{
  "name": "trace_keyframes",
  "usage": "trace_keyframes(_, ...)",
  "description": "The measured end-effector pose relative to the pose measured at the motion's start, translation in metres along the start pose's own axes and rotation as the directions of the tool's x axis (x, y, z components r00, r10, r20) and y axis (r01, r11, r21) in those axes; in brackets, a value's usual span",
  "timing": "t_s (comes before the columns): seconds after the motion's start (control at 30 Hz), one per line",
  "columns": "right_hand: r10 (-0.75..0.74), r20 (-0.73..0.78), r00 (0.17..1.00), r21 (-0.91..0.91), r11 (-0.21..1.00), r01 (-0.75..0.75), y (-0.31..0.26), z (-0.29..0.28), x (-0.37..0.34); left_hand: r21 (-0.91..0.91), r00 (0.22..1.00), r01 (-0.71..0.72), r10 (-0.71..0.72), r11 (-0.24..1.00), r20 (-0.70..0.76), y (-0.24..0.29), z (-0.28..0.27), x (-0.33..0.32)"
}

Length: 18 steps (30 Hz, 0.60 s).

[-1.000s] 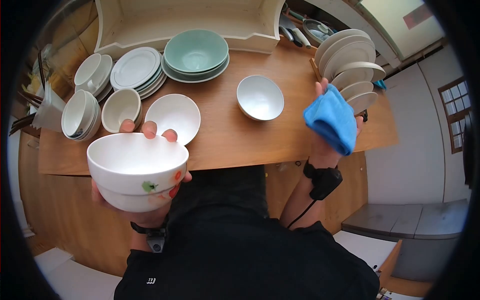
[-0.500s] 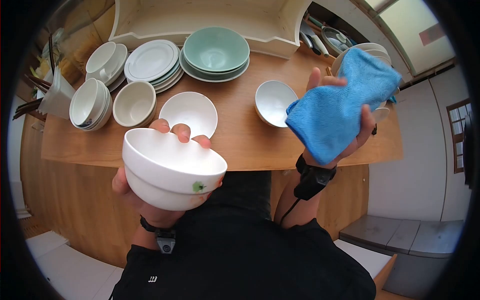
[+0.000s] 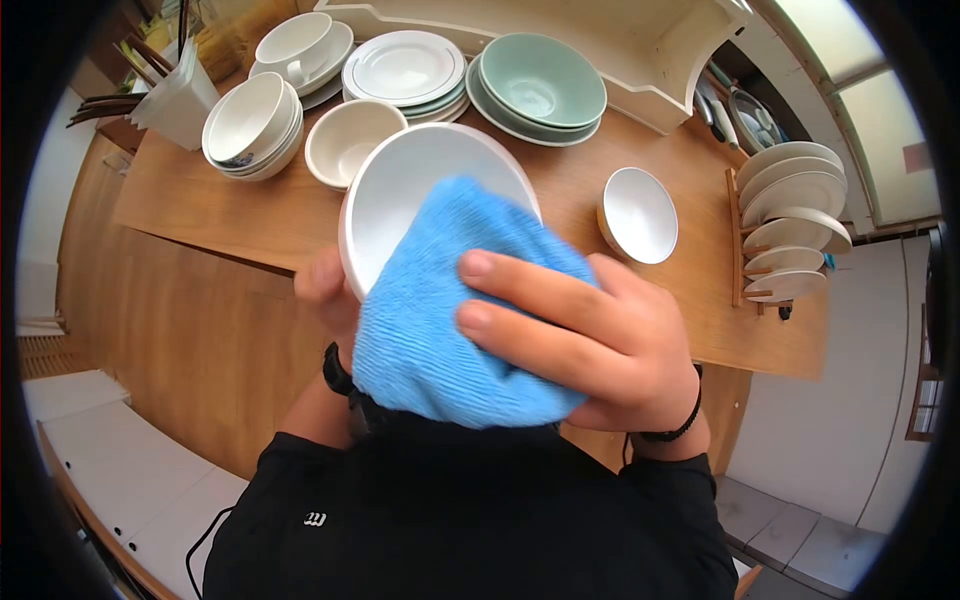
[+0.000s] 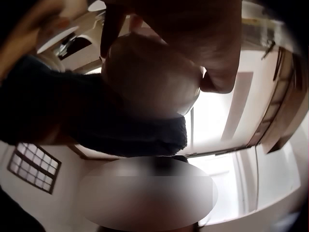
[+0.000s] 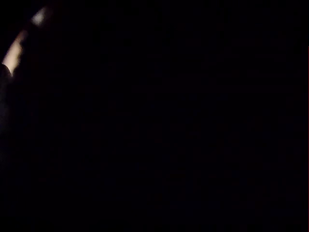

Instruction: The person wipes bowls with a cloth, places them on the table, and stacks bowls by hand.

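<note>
A white bowl (image 3: 400, 180) is held tilted in front of the chest by the left hand (image 3: 330, 295), which is partly hidden behind it. In the left wrist view the fingers of the left hand (image 4: 188, 34) curl round the dim underside of the bowl (image 4: 152, 79). The right hand (image 3: 610, 345) grips a blue cloth (image 3: 460, 330) and presses it over the bowl's near side and rim. Dark cloth (image 4: 135, 137) shows along the bowl there too. The right wrist view is almost wholly black.
Stacked bowls (image 3: 250, 125), a beige bowl (image 3: 350, 140), plates (image 3: 403, 67) and green bowls (image 3: 543, 80) stand along the table's back left. A white bowl (image 3: 640, 215) sits right of centre. Plates (image 3: 795, 195) stand in a wooden rack at the right.
The right hand has brought the blue cloth from the right onto the held bowl. The left hand has raised and tilted the bowl, and the head view has shifted.
</note>
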State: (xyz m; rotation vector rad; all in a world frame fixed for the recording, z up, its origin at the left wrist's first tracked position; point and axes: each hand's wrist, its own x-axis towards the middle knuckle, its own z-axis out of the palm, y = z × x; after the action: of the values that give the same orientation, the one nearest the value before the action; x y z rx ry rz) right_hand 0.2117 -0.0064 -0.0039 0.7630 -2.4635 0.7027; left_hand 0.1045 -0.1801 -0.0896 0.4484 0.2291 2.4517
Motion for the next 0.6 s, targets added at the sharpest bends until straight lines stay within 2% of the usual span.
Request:
trace_keyframes(0.07, 0.183, 0.261, 0.948, -0.011, 0.982, -0.187, -0.011, 0.005, 0.003, 0.11, 0.985, 0.074, -0.056, 0.991, -0.165, 0.002, 0.001, 0.002)
trace_keyframes(0.1, 0.145, 0.291, 0.946, -0.109, 0.987, -0.117, -0.008, 0.017, -0.003, 0.053, 0.995, 0.058, -0.062, 0.997, 0.081, -0.005, -0.01, 0.003)
trace_keyframes(0.13, 0.146, 0.29, 0.946, -0.108, 0.987, -0.12, -0.01, 0.024, -0.006, 0.053, 0.995, 0.06, -0.064, 0.997, 0.08, -0.005, -0.007, 0.002)
trace_keyframes(0.2, 0.184, 0.209, 0.96, -0.046, 0.983, -0.178, -0.017, 0.035, -0.009, 0.062, 0.982, 0.119, -0.108, 0.991, -0.152, -0.002, 0.003, -0.001)
trace_keyframes(0.23, 0.225, 0.279, 0.934, 0.046, 0.968, -0.247, -0.021, 0.032, -0.007, -0.027, 0.983, 0.093, -0.096, 0.995, -0.155, -0.001, 0.004, -0.004)
trace_keyframes(0.27, 0.225, 0.279, 0.933, 0.051, 0.967, -0.249, -0.019, 0.038, -0.009, -0.025, 0.982, 0.094, -0.097, 0.995, -0.161, 0.001, 0.005, -0.007)
trace_keyframes(0.3, 0.203, 0.216, 0.955, 0.264, 0.93, -0.257, -0.015, 0.047, -0.013, 0.217, 0.986, 0.084, -0.049, 0.972, -0.162, 0.002, 0.007, -0.009)
trace_keyframes(0.33, 0.194, 0.146, 0.97, 0.463, 0.853, -0.24, -0.012, 0.054, -0.015, 0.448, 0.989, 0.07, -0.003, 0.891, -0.149, 0.003, 0.008, -0.01)
trace_keyframes(0.37, 0.195, 0.143, 0.97, 0.464, 0.853, -0.24, -0.015, 0.058, -0.014, 0.368, 0.991, 0.018, 0.032, 0.929, -0.13, 0.0, 0.0, -0.011)
trace_keyframes(0.43, 0.313, 0.057, 0.948, 0.544, 0.786, -0.292, -0.023, 0.066, -0.014, 0.412, 0.983, 0.045, 0.034, 0.91, -0.181, 0.004, 0.001, -0.009)
trace_keyframes(0.47, 0.318, 0.052, 0.947, 0.544, 0.786, -0.294, -0.02, 0.063, -0.014, 0.452, 0.972, 0.071, 0.04, 0.889, -0.23, 0.006, 0.002, -0.008)
trace_keyframes(0.5, 0.266, 0.061, 0.962, 0.576, 0.778, -0.252, -0.014, 0.057, -0.013, 0.328, 0.974, 0.004, 0.07, 0.945, -0.213, 0.003, 0.0, -0.011)
trace_keyframes(0.53, 0.214, 0.066, 0.975, 0.607, 0.767, -0.209, -0.008, 0.05, -0.013, 0.33, 0.975, 0.011, 0.062, 0.944, -0.212, 0.005, 0.001, -0.01)
trace_keyframes(0.57, 0.202, 0.036, 0.979, 0.509, 0.839, -0.192, -0.008, 0.037, -0.012, 0.307, 0.972, 0.016, 0.057, 0.952, -0.227, 0.009, 0.005, -0.01)
trace_keyframes(0.6, 0.209, 0.031, 0.977, 0.51, 0.838, -0.196, -0.006, 0.023, -0.01, 0.282, 0.968, 0.02, 0.051, 0.959, -0.244, 0.012, 0.01, -0.009)
